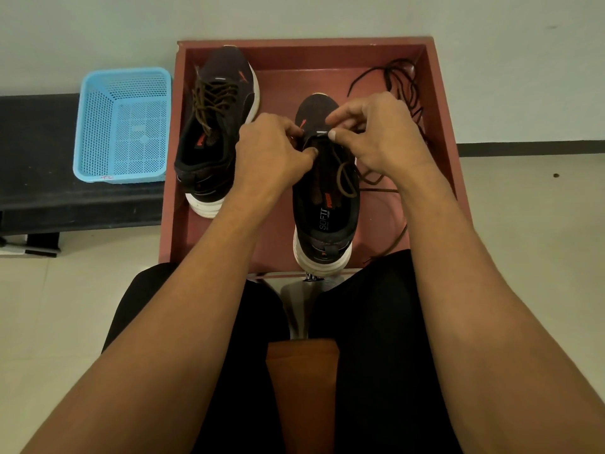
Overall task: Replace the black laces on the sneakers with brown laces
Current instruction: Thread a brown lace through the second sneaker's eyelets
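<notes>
Plain indoor room, tiled floor [49, 306], pale wall [294, 14], black bench [39, 158]

Obs., head view. Both arms are bare along all that shows. Left forearm [170, 306] enters from the lower left of the frame, right forearm [484, 290] from the lower right. Left hand [271, 149] and right hand [376, 132], just above frame centre, are bare as well. The back of the left hand shows knuckle ridges. The right thumb's nail is cut short and blunt. Faint tendon lines run along the right forearm near the wrist. Both thighs, lower centre of the frame, are covered by a black garment [376, 348] of plain, matte cloth, rounded over the knees at mid-frame. Cannot tell whether it is shorts or trousers.
</notes>
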Demonstrator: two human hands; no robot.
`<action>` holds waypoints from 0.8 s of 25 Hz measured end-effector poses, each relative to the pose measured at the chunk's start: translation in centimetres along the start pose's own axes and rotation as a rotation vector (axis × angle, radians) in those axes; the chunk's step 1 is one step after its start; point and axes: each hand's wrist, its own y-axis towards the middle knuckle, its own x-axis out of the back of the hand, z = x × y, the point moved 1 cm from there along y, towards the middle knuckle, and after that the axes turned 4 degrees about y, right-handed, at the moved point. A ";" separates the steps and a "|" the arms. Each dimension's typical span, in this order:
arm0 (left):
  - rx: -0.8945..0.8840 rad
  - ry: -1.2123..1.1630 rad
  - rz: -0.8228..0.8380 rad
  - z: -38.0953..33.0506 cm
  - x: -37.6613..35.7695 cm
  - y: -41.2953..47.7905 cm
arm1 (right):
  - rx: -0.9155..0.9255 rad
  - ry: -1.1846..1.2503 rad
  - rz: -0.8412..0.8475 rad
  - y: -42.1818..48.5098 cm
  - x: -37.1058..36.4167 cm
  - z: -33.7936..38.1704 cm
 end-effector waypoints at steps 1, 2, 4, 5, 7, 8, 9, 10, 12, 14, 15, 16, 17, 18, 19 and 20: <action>-0.003 0.009 -0.029 -0.1 0.0 -0.1 | -0.004 -0.018 0.007 0.0 -0.2 0.1; -0.005 0.013 -0.051 -0.1 0.0 -0.2 | -0.007 -0.031 0.008 0.1 -0.4 0.3; -0.013 0.017 -0.074 -0.2 0.0 -0.3 | -0.011 -0.059 0.005 0.1 -0.8 0.6; -0.021 0.018 -0.080 -0.2 0.0 -0.4 | -0.012 -0.073 -0.004 0.2 -0.9 0.7; -0.027 0.007 -0.086 -0.2 -0.2 -0.4 | -0.013 -0.076 -0.042 0.1 -1.3 0.8; -0.024 0.001 -0.087 -0.2 -0.2 -0.4 | -0.014 -0.066 -0.060 0.1 -1.4 0.8; -0.018 -0.003 -0.086 -0.2 -0.1 -0.4 | -0.021 -0.053 -0.075 0.0 -1.5 0.8; -0.014 -0.005 -0.083 -0.2 -0.1 -0.4 | -0.035 -0.043 -0.090 -0.1 -1.7 0.9; -0.007 -0.015 -0.076 -0.2 -0.1 -0.4 | -0.072 -0.032 -0.121 -0.3 -2.0 1.2; 0.003 -0.017 -0.070 -0.3 -0.1 -0.4 | -0.090 -0.051 -0.157 -0.4 -2.3 1.6; 0.006 -0.015 -0.069 -0.3 -0.1 -0.3 | -0.096 -0.072 -0.176 -0.4 -2.6 1.9; 0.005 -0.015 -0.067 -0.4 -0.1 -0.3 | -0.102 -0.098 -0.192 -0.5 -2.7 2.1; 0.001 -0.018 -0.065 -0.3 -0.2 -0.3 | -0.109 -0.126 -0.197 -0.5 -2.8 2.3; -0.005 -0.022 -0.062 -0.4 -0.2 -0.4 | -0.115 -0.147 -0.192 -0.6 -2.9 2.4; -0.008 -0.025 -0.060 -0.4 -0.2 -0.4 | -0.120 -0.155 -0.183 -0.6 -3.0 2.4; -0.008 -0.028 -0.058 -0.3 -0.2 -0.5 | -0.126 -0.146 -0.170 -0.5 -3.1 2.4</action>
